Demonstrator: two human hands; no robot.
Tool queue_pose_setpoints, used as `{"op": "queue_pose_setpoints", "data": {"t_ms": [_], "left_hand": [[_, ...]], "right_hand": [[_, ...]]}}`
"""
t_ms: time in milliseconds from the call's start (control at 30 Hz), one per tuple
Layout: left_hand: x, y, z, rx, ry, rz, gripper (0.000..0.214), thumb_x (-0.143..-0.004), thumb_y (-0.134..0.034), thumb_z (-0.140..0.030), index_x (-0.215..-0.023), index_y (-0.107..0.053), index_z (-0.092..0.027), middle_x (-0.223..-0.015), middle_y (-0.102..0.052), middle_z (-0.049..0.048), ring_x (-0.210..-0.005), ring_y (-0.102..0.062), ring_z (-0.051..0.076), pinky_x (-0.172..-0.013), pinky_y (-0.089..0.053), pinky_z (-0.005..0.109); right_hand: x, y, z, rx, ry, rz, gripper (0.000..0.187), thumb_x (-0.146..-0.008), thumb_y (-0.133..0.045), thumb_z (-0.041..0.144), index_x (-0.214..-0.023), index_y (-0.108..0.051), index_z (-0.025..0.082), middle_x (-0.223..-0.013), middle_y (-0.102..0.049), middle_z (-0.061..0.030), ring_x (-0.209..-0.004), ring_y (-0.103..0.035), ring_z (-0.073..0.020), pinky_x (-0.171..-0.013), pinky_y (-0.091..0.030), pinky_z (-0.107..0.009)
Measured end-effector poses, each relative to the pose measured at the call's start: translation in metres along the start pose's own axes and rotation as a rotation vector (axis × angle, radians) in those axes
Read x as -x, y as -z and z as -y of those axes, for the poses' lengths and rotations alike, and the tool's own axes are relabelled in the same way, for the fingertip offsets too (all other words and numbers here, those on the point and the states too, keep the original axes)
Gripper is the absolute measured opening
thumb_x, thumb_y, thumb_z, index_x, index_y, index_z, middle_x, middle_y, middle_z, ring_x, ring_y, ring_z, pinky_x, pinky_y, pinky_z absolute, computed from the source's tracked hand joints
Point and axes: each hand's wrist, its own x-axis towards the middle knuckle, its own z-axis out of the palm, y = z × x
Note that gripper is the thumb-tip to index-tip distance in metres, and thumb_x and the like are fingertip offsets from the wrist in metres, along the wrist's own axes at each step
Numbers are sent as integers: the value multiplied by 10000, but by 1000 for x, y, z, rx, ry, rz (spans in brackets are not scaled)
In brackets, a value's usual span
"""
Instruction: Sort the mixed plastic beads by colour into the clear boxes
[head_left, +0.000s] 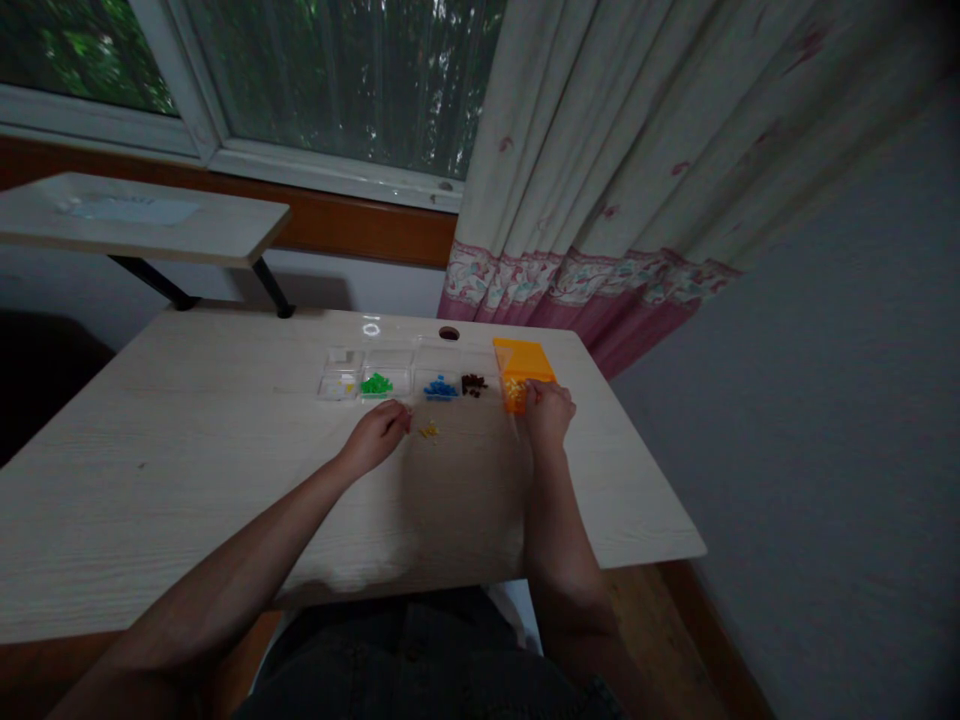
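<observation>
My right hand (550,412) is at the orange box (525,356), its fingers closed at the front compartment, where small pale yellow pieces (514,391) lie. What the fingertips hold is too small to make out. My left hand (379,435) rests on the table, fingers curled together, left of a small scatter of yellow pieces (428,431); whether it holds anything is hidden. Behind the hands, clear open boxes hold green pieces (376,385), blue pieces (441,389) and dark brown pieces (473,384). The leftmost clear box (338,385) has a few yellow bits in it.
The pale wooden table (225,480) has a round cable hole (449,333) near its back edge. A raised shelf (232,225) on black legs stands at the back left, with a clear plastic packet (139,208) on it. A curtain (577,230) hangs behind the table.
</observation>
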Motion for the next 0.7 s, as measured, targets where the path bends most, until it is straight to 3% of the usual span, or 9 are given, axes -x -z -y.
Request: {"op": "queue_pose_setpoints", "data": {"t_ms": [133, 267, 500, 700], "left_hand": [[1, 0, 0, -3, 6, 8, 299, -981, -433, -297, -783, -615, -168, -774, -576, 29, -765, -546, 151, -734, -436, 279], [1, 0, -1, -34, 12, 51, 163, -922, -538, -278, -962, -653, -172, -833, -569, 29, -741, -531, 149, -682, -434, 266], [2, 0, -6, -164, -39, 159, 245, -880, -625, -266, -1116, -674, -220, -941, -583, 53, -896, -566, 199, -829, -455, 332], [3, 1, -8, -232, -90, 194, 252, -911, -599, -320, -1136, -678, -239, -988, -600, 66, -953, -576, 214, -878, -457, 352]], "right_hand": [[-2, -9, 1, -128, 61, -66, 361, -972, -430, 321, -1081, -745, 182, -1044, -712, -129, -984, -570, -251, -834, -382, -354], [3, -20, 16, -286, 223, -61, 337, -966, -458, 315, -1028, -755, 167, -968, -733, -113, -904, -605, -220, -831, -420, -331], [24, -33, 49, -355, 470, -11, 241, -930, -535, 257, -939, -769, 199, -882, -739, -77, -854, -638, -199, -822, -457, -308], [29, -39, 53, -377, 514, 68, 213, -927, -557, 264, -970, -761, 222, -969, -751, -66, -928, -655, -198, -871, -470, -321]]}}
